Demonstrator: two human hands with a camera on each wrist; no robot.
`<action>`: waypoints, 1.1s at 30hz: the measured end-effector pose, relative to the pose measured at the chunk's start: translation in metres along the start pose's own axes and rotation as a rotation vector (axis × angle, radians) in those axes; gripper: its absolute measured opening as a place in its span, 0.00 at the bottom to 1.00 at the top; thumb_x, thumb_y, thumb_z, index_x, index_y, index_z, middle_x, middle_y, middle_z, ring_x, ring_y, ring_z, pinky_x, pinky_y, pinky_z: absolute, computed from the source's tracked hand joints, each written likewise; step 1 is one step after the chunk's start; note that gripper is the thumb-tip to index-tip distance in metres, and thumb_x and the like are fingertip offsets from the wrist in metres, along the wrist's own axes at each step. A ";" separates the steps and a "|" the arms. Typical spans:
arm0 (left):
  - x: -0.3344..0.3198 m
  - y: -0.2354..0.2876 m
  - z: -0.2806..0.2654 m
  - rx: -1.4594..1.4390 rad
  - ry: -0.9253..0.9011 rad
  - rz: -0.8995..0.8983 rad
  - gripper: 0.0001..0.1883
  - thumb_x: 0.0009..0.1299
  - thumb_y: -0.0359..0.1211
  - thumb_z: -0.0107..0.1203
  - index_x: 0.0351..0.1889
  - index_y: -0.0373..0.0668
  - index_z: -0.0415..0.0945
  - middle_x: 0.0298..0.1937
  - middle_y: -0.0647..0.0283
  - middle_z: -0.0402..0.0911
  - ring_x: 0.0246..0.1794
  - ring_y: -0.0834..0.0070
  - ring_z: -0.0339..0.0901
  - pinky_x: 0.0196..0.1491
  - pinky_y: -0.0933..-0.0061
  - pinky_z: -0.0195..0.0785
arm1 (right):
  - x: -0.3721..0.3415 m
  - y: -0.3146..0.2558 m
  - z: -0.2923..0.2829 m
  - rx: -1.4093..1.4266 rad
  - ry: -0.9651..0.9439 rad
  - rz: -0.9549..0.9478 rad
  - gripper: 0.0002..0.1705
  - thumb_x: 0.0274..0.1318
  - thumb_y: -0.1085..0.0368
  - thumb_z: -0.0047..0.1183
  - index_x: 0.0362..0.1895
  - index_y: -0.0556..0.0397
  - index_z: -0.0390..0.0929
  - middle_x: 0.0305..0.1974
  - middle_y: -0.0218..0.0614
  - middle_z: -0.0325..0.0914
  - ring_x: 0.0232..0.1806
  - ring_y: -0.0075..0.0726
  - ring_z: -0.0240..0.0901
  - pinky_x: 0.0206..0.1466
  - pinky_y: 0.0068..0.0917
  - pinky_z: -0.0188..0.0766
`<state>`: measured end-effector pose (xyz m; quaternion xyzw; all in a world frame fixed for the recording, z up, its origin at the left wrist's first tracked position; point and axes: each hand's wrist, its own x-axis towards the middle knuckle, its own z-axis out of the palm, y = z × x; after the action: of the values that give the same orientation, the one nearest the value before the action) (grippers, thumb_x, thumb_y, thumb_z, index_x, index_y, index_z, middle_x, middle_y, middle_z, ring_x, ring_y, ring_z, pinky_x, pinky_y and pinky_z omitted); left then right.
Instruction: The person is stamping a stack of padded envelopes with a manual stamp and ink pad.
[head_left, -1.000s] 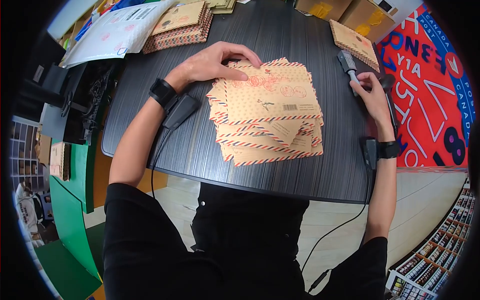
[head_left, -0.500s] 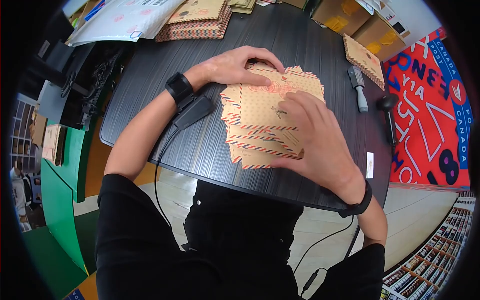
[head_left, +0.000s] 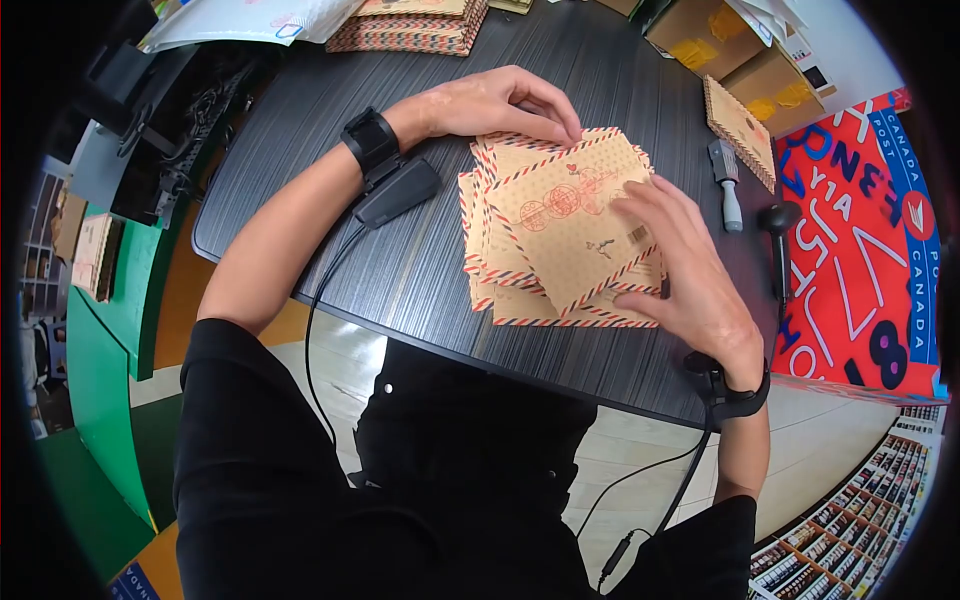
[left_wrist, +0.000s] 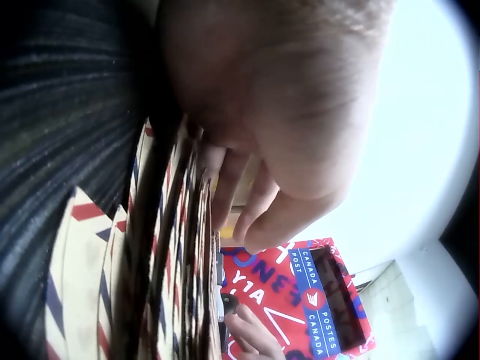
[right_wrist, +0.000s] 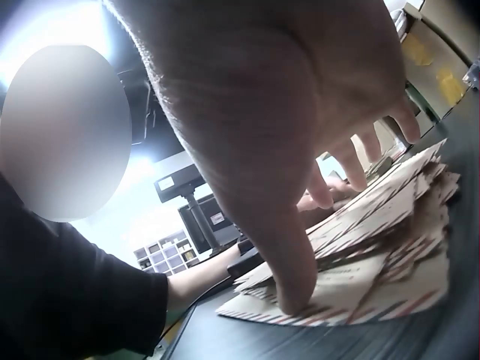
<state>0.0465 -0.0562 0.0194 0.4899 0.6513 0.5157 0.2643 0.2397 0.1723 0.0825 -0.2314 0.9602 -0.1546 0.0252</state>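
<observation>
A loose pile of kraft-paper envelopes [head_left: 505,308] with red and blue striped borders lies on the dark table. On top, one envelope [head_left: 565,222] bearing red round postmarks sits turned at an angle. My left hand [head_left: 490,103] arches over the far edge of the pile, thumb and fingertips right at the top envelope's upper border. Over the right side is my right hand [head_left: 690,262], its fingers spread on the top envelope near the barcode. In the right wrist view its thumb [right_wrist: 296,281] rests on a lower envelope at the near edge.
More bundled envelopes [head_left: 405,35] stand at the back left beside a white bubble mailer [head_left: 250,22]. To the right lie another envelope stack [head_left: 740,130], a grey-handled tool [head_left: 728,185] and a black-handled tool [head_left: 780,245]. Cardboard boxes [head_left: 700,40] and a red Canada Post box [head_left: 850,230] border the table.
My right hand has left the grey-handled tool, which now lies on the table, and has come over to the pile. The top envelope has turned counterclockwise. My left hand stays at the far edge.
</observation>
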 end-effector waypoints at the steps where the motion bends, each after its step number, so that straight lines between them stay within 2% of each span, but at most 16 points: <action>1: 0.001 -0.002 0.001 0.012 0.003 0.011 0.14 0.70 0.32 0.55 0.51 0.37 0.77 0.51 0.62 0.80 0.54 0.78 0.75 0.58 0.78 0.66 | -0.001 -0.005 0.002 -0.022 -0.004 -0.022 0.52 0.25 0.64 0.74 0.63 0.49 0.64 0.65 0.41 0.59 0.71 0.53 0.49 0.71 0.45 0.51; 6: 0.000 0.002 0.003 -0.072 -0.037 0.000 0.19 0.71 0.32 0.53 0.58 0.36 0.70 0.58 0.58 0.75 0.63 0.73 0.70 0.64 0.75 0.63 | -0.002 -0.036 0.010 -0.067 -0.037 -0.098 0.51 0.25 0.64 0.74 0.62 0.47 0.65 0.65 0.40 0.58 0.71 0.53 0.48 0.71 0.46 0.51; 11: -0.005 0.012 0.003 -0.194 -0.067 0.026 0.19 0.70 0.37 0.55 0.57 0.38 0.73 0.56 0.61 0.77 0.58 0.77 0.72 0.61 0.78 0.64 | 0.005 -0.038 0.013 -0.092 0.005 -0.116 0.51 0.25 0.63 0.74 0.62 0.46 0.65 0.65 0.39 0.59 0.71 0.52 0.49 0.71 0.47 0.52; 14: -0.003 0.011 0.000 -0.272 -0.164 -0.016 0.23 0.72 0.33 0.52 0.63 0.36 0.65 0.65 0.56 0.67 0.67 0.70 0.65 0.66 0.74 0.60 | 0.008 -0.039 0.011 -0.114 -0.017 -0.158 0.50 0.26 0.66 0.72 0.62 0.47 0.66 0.64 0.39 0.60 0.71 0.52 0.50 0.70 0.46 0.53; 19: -0.003 0.015 0.007 -0.228 -0.146 -0.022 0.23 0.71 0.33 0.53 0.63 0.36 0.65 0.65 0.56 0.67 0.65 0.72 0.67 0.66 0.75 0.60 | 0.010 -0.042 0.016 -0.119 0.009 -0.182 0.47 0.26 0.69 0.68 0.60 0.47 0.67 0.63 0.40 0.62 0.70 0.51 0.52 0.69 0.46 0.55; 22: -0.005 0.015 0.010 -0.261 -0.100 -0.004 0.23 0.69 0.39 0.57 0.59 0.38 0.71 0.58 0.61 0.74 0.56 0.79 0.71 0.59 0.79 0.63 | 0.014 -0.048 0.020 -0.182 0.065 -0.223 0.44 0.25 0.72 0.65 0.58 0.48 0.70 0.61 0.39 0.65 0.67 0.50 0.57 0.66 0.44 0.59; 27: -0.006 0.015 0.008 -0.231 -0.119 -0.031 0.21 0.71 0.35 0.54 0.60 0.37 0.69 0.61 0.58 0.73 0.59 0.77 0.71 0.62 0.77 0.62 | 0.010 -0.051 0.025 -0.207 0.141 -0.268 0.41 0.25 0.72 0.64 0.55 0.50 0.72 0.58 0.38 0.69 0.63 0.50 0.64 0.62 0.42 0.64; 31: -0.007 0.016 0.010 -0.224 -0.151 -0.070 0.21 0.71 0.38 0.55 0.58 0.38 0.71 0.57 0.60 0.76 0.58 0.78 0.71 0.60 0.78 0.63 | 0.013 -0.036 0.027 -0.330 0.226 -0.272 0.38 0.28 0.72 0.64 0.53 0.51 0.73 0.56 0.38 0.72 0.59 0.48 0.68 0.59 0.39 0.66; 33: -0.008 0.016 0.011 -0.221 -0.148 -0.066 0.22 0.71 0.39 0.55 0.59 0.38 0.71 0.56 0.60 0.76 0.57 0.79 0.71 0.60 0.79 0.63 | 0.014 -0.029 0.024 -0.311 0.210 -0.198 0.36 0.29 0.72 0.65 0.52 0.52 0.73 0.55 0.39 0.73 0.58 0.48 0.69 0.58 0.39 0.67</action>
<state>0.0648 -0.0586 0.0291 0.4726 0.5850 0.5379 0.3809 0.2430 0.1344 0.0694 -0.3080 0.9425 -0.0297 -0.1265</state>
